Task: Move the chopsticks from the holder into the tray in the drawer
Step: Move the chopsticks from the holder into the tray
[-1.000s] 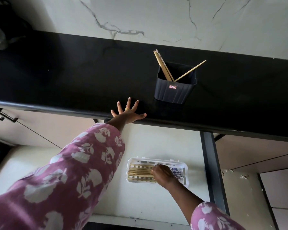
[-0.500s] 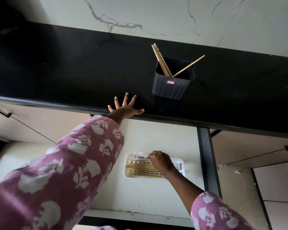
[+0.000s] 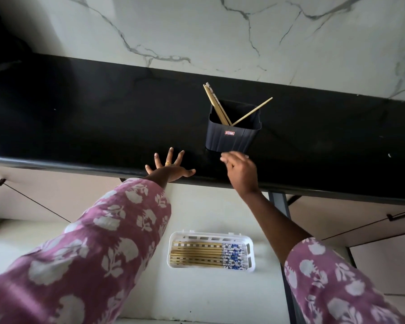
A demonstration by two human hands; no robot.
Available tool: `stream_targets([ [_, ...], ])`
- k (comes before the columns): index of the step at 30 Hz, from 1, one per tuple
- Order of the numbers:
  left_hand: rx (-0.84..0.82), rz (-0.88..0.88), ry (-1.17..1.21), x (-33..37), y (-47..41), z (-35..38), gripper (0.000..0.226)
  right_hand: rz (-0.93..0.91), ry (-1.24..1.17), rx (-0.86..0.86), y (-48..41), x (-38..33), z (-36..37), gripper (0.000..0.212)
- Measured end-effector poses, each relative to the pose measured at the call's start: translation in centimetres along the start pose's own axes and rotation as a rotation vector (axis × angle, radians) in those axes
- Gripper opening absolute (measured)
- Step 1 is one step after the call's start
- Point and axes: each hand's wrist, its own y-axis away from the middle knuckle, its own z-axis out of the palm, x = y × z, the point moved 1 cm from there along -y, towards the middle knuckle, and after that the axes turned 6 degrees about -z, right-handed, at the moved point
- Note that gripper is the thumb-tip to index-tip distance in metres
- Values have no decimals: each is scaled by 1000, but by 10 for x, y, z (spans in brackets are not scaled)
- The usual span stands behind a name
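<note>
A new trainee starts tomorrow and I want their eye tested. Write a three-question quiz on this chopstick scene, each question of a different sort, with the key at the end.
1. True or false: the black holder on the counter is empty.
2. The left hand lies with fingers spread on: A the white tray, B the counter's front edge, C the holder.
3. Which hand is raised close to the holder's base?

Key
1. False: chopsticks lean in it.
2. B.
3. The right hand.
</note>
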Motion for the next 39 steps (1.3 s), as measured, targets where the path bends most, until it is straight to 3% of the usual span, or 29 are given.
stream_targets([
  [6, -3, -6, 6, -2, -3, 2, 83, 92, -17, -8, -70, 16, 0, 13],
  [14, 1, -2, 10, -1, -4, 2, 83, 438, 14, -409, -137, 39, 35, 21],
  [18, -4, -9, 3, 0, -1, 0, 83, 464, 179, -510, -145, 39, 51, 21],
  [23, -14, -1, 3, 1, 1, -1, 83, 481, 254, -478, -152, 40, 60, 21],
  [30, -10, -1, 5, 0, 0, 0, 83, 557, 182, -436, -152, 34, 54, 24],
  [35, -3, -3, -5, -1, -3, 1, 84, 560, 105, -298, -158, 33, 38, 18],
  [39, 4, -3, -6, -2, -4, 2, 85, 518, -16, -69, -163, 26, 12, 17],
])
